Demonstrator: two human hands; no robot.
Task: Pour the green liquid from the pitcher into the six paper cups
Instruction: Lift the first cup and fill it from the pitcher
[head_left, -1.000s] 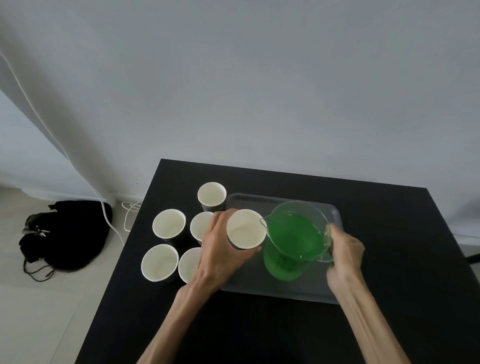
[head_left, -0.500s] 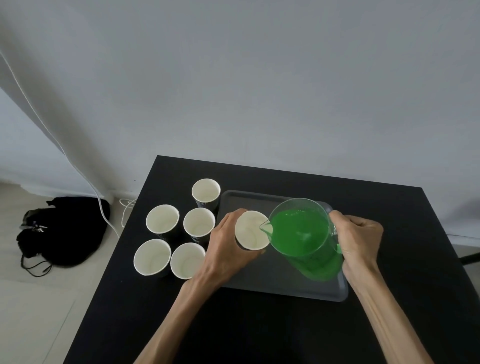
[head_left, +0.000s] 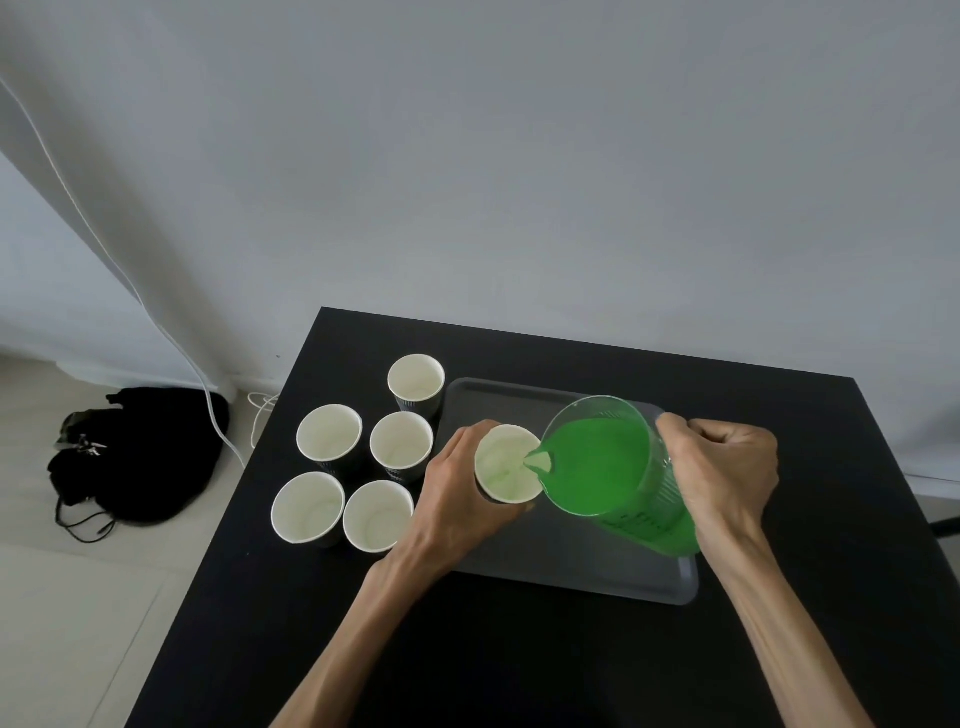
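Observation:
My right hand grips the handle of a clear pitcher of green liquid, tilted to the left. Its spout hangs over the rim of a paper cup, which my left hand holds above the left part of a grey tray. That cup's inside looks white with a faint green tint; no stream is visible. Several more white-lined paper cups stand empty to the left on the black table, among them the farthest cup and the nearest left cup.
The table's left edge runs close beside the cups, with pale floor below. A black bag lies on the floor at the left, and a white cable runs down the wall. A grey wall stands behind the table.
The pitcher has been lifted off the tray and tipped further left, bringing its spout over the held cup. My left hand kept the cup nearly in place.

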